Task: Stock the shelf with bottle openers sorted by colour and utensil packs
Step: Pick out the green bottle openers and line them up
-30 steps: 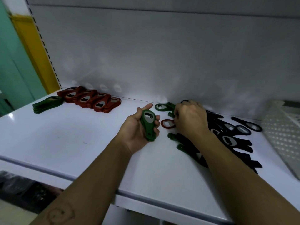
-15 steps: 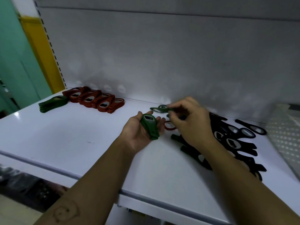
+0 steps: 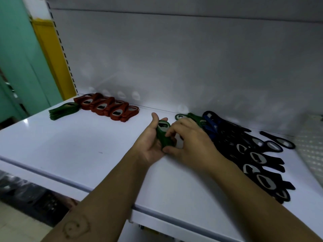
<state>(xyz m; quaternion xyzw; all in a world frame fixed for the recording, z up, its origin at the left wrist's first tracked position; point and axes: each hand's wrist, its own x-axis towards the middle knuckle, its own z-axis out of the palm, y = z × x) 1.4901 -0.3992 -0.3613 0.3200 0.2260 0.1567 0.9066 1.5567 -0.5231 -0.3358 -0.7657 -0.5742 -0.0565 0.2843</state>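
Note:
My left hand [image 3: 151,142] lies palm up on the white shelf [image 3: 73,151] and holds a small stack of green bottle openers [image 3: 162,135] on edge. My right hand [image 3: 190,142] pinches the same green stack from the right with thumb and fingertips. Behind my right hand lie loose green openers [image 3: 192,117], a few blue ones [image 3: 212,126] and several black ones [image 3: 258,159] spread to the right. At the far left sit a sorted green stack [image 3: 63,110] and a row of red openers [image 3: 108,107].
The grey back panel [image 3: 192,67] closes the shelf behind. A white perforated panel [image 3: 312,151] stands at the right edge. A yellow and teal wall [image 3: 26,58] is at the left. Dark crates [image 3: 35,201] show below the shelf's front edge.
My right hand lifted a green opener from the pile and brought it left onto the stack in my left hand. The view shifted slightly left.

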